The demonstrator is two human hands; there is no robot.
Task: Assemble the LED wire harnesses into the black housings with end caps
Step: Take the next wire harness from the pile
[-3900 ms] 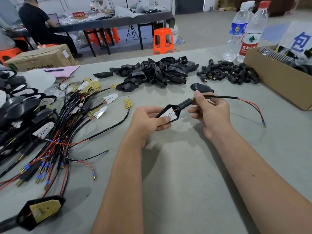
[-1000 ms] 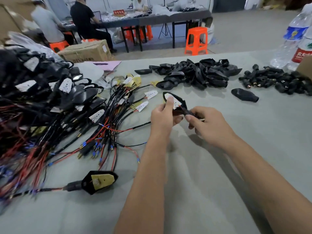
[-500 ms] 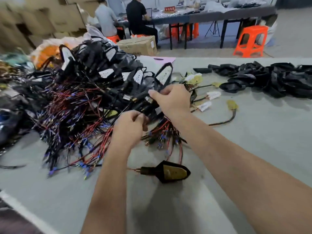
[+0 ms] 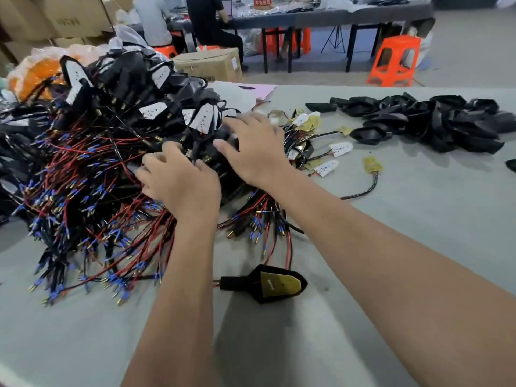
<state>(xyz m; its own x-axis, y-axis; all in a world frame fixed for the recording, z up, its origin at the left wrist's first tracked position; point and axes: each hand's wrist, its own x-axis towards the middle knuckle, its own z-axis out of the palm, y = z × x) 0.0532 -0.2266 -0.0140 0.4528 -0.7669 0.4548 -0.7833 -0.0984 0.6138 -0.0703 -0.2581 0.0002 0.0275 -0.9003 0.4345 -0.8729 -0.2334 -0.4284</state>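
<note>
Where both hands meet the heap of finished harnesses (image 4: 106, 152) on the grey worktop (image 4: 405, 233): left hand (image 4: 181, 182) spread flat, right hand (image 4: 251, 146) spread, gripping nothing. One assembled black housing (image 4: 268, 283) nearby. Red sign (image 4: 262, 1) behind, illegible.

Both hands lie palm-down on a big heap of assembled harnesses (image 4: 92, 152) with red and black wires. The left hand (image 4: 181, 182) has its fingers spread over the wires, and the right hand (image 4: 254, 146) sits just beyond it with fingers straight. Near the forearms, one finished black housing (image 4: 268, 283) lies on the grey desk (image 4: 418, 219). Right of the hands lie loose LED boards (image 4: 335, 152) and, farther off, a pile of empty black housings (image 4: 430, 121).
</note>
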